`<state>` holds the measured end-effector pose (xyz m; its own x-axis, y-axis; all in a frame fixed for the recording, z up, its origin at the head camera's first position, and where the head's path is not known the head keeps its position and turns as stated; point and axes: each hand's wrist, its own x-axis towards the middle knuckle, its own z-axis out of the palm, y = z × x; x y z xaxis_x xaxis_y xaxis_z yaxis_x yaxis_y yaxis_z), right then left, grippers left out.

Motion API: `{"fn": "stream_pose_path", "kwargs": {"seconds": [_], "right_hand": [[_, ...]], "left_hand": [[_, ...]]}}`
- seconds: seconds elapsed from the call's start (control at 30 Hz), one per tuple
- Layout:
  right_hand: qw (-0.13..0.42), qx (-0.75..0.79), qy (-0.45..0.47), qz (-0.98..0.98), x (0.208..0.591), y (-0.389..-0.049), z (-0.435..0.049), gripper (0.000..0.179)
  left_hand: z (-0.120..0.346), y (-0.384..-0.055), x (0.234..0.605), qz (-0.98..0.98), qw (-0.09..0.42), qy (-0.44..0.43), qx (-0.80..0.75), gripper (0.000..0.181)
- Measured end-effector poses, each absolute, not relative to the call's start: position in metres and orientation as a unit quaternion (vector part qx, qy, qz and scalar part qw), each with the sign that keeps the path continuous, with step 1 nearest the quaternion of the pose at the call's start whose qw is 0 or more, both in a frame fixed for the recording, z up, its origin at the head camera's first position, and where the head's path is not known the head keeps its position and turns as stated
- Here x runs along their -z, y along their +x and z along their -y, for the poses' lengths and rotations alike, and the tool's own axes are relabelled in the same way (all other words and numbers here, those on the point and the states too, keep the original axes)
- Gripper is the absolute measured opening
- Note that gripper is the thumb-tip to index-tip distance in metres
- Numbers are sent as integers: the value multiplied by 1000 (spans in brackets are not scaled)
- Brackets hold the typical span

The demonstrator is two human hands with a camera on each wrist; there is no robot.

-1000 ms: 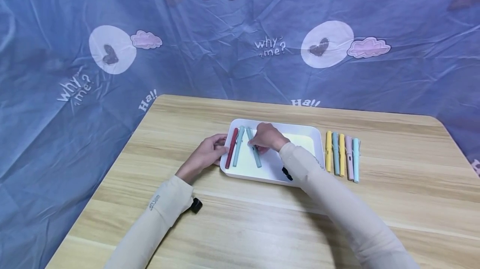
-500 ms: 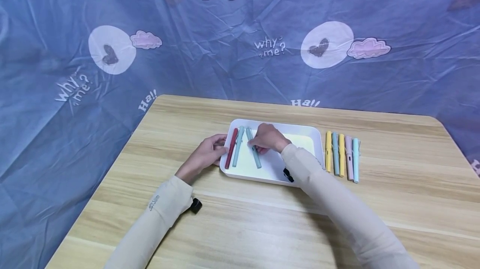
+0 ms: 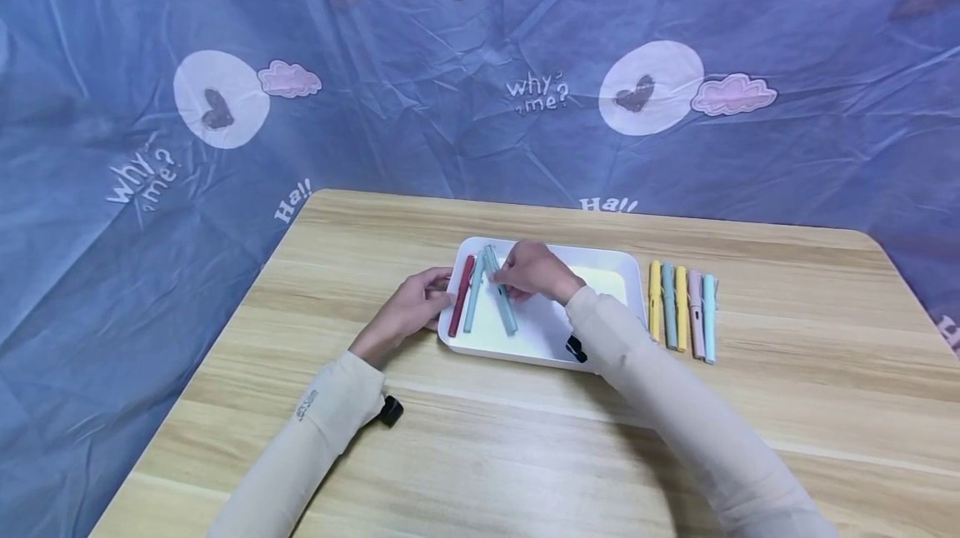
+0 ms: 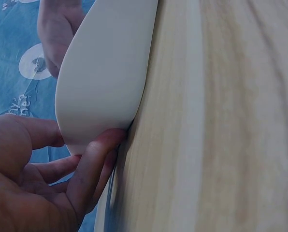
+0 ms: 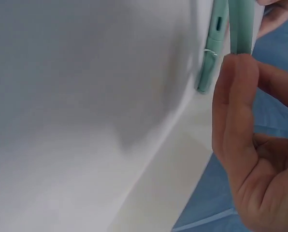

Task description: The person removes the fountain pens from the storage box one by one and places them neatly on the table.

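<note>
A shallow white tray (image 3: 547,355) sits on the table, with my left hand (image 3: 412,305) gripping its left end. In the left wrist view, fingertips press the tray's outer wall (image 4: 100,72) near a rounded corner. Inside the tray, a red pen (image 3: 459,305) lies at the left, and a light teal pen (image 3: 473,296) lies beside it. My right hand (image 3: 536,269) pinches another teal pen (image 3: 507,319), slanted over the tray floor. The right wrist view shows this held pen (image 5: 241,29) at the fingertips, beside a lying green-teal pen (image 5: 214,48).
Right of the tray, several pens lie side by side: yellow pens (image 3: 655,305), a blue-green pen (image 3: 670,309), a mauve pen (image 3: 697,317) and a pale blue pen (image 3: 709,321). A blue printed cloth (image 3: 450,130) hangs behind the wooden table (image 3: 480,438).
My right hand has shifted slightly left with the pinched teal pen, whose upper end is now closer to the light teal pen. My left hand stays at the tray's end.
</note>
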<state>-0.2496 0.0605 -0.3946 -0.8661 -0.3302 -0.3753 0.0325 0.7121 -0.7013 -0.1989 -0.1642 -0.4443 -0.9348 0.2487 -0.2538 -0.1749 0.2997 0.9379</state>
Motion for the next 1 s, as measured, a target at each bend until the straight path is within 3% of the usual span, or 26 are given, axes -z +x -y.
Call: {"fn": "stream_pose_path", "kwargs": {"seconds": [0.53,1.0], "right_hand": [[204,467,-75,-857,367,-243,-90,22],[173,526,-43,-831,357,-235,-144,35]], "left_hand": [[164,-199,446,-789,177,26,-587,52],[165,-195,441,-782,180,35,-596,53]]}}
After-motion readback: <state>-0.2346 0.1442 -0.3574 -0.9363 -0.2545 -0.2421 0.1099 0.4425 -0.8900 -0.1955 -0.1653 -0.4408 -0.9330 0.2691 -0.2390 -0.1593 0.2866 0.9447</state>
